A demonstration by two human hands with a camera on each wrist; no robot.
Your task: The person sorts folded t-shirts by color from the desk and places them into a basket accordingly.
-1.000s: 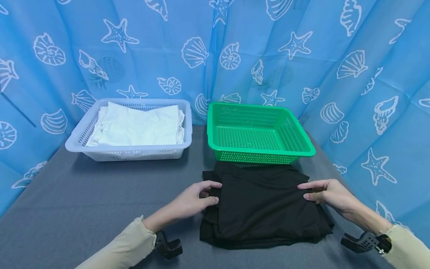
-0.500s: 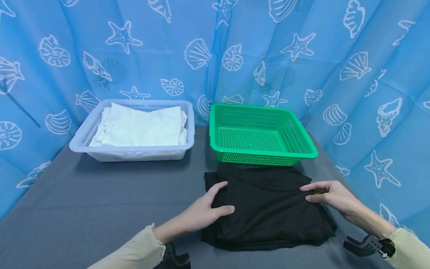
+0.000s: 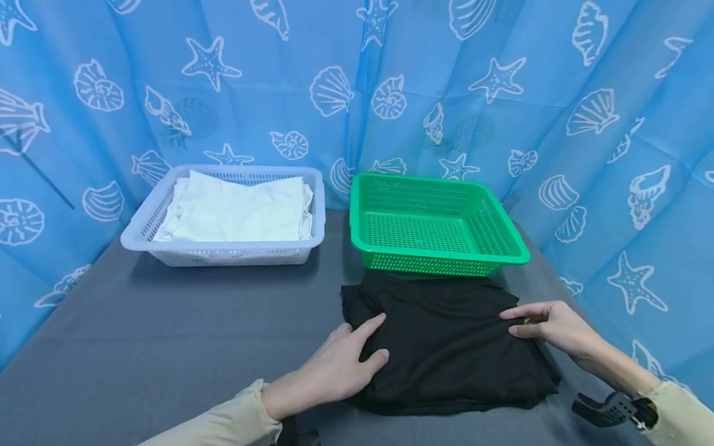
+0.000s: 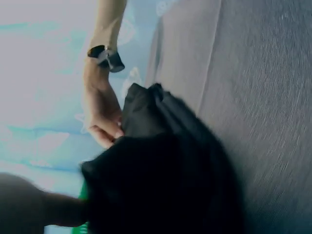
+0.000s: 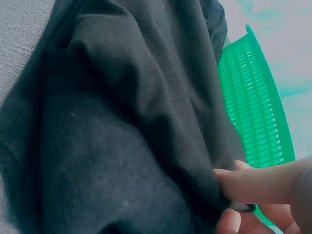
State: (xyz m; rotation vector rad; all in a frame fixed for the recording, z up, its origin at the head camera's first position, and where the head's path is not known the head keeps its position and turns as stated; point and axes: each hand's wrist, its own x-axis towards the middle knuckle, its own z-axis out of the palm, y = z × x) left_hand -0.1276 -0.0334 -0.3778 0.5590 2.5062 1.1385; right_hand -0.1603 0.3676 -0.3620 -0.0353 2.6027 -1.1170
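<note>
A stack of folded black clothes [image 3: 446, 347] lies on the table in front of the green basket, its top piece creased. My left hand [image 3: 340, 368] reaches over the stack's left side, index finger and thumb apart on the top cloth. In the left wrist view, that hand [image 4: 24, 204] is blurred at the lower left corner. At the right side, my right hand [image 3: 558, 328] pinches the edge of the top garment between thumb and fingers. The right wrist view shows the thumb [image 5: 258, 185] against the black fabric.
A green perforated basket [image 3: 440, 256] with nothing in it stands right behind the stack. To the left, a white basket [image 3: 240, 248] holds folded white clothes [image 3: 240, 207]. Grey cloth covers the table [image 3: 167, 334]; a blue shell-print curtain [image 3: 256, 93] hangs behind and beside it.
My left hand has moved right and slightly down onto the stack, its index finger and thumb now farther over the cloth. The right hand has stayed at the right edge.
</note>
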